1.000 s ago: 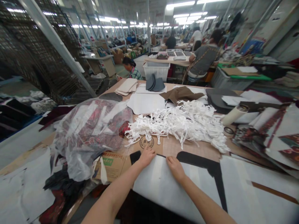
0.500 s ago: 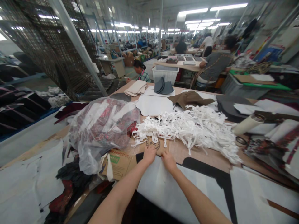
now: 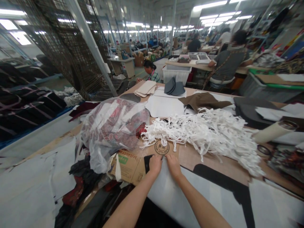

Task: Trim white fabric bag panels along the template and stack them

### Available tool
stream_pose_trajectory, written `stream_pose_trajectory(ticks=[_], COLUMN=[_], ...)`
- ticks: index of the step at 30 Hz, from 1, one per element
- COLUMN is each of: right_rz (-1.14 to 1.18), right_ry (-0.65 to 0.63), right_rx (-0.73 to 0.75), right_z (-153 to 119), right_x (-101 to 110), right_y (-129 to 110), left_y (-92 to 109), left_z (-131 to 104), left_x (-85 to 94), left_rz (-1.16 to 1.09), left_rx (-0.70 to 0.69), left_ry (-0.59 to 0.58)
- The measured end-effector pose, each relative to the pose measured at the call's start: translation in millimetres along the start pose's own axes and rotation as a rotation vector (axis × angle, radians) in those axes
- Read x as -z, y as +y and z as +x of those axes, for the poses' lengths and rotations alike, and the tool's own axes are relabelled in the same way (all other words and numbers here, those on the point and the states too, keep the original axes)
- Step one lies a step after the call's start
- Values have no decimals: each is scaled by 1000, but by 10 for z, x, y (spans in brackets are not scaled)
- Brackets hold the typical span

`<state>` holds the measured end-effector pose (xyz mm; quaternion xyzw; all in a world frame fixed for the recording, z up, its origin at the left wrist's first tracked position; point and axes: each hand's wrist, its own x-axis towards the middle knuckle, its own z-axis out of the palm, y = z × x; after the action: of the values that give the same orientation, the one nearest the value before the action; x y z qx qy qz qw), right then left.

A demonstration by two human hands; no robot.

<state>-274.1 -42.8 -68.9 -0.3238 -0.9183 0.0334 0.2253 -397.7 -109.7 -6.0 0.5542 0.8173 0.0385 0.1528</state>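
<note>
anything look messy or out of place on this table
The white strips look messy: a loose tangle beyond the left hand and right hand, while the beige pieces farther back are stacked.

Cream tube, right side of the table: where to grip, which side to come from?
Probably round the middle of the cream tube, from above, with the right hand, fingers wrapping across its length: the barrel is long and round, and its upper side is exposed. I'd avoid its left end, close to the white strips.
</note>
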Motion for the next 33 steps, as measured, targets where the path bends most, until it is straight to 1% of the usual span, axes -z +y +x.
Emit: stream_pose_trajectory(ticks=[2,4,8,10,13,15,17,20,22,25,27,30,31,33], right_rz=[-1,10,46,46,12,-9,-26,-56,-65,-6,48,100,110,106], right_ry=[-18,-25,-46,-75,-118,-134,-149,-162,-147,-100,-69,-7,13,24], right_rx=[91,134,106,115,197,224,216,182,112,-65,-133,-115,-93,-31], right_z=[-22,-38,-38,-29,-23,-25,-24,-3,21,36,9,-73,-99,-129], right_x=[51,94,147,174,218,231,220,151,78,-33,-82,-98,-88,-49], right_y=[-10,-9,5,4,1,5,11,10,0,-24,-41,-70,-80,-100], left_y=[15,11,-29,-37,-30,-30,-44,-79,-98,-112,-107,-71,-52,-15], left_z=[-45,-86,-134,-136,-135,-147,-174,-231,-262,-267,-224,-91,-40,49], left_x=[-44,-92,-153,-159,-160,-155,-140,-86,-33,48,85,80,60,0], left_rz=[66,140,226,246,272,288,302,314,308,279,240,147,118,86], left_rx=[-39,-100,-276,-333,-348,-351,-376,-426,-430,-397,-330,-198,-192,-257], left_ry=[45,81,126,132,132,139,146,134,112,84,79,88,95,94])
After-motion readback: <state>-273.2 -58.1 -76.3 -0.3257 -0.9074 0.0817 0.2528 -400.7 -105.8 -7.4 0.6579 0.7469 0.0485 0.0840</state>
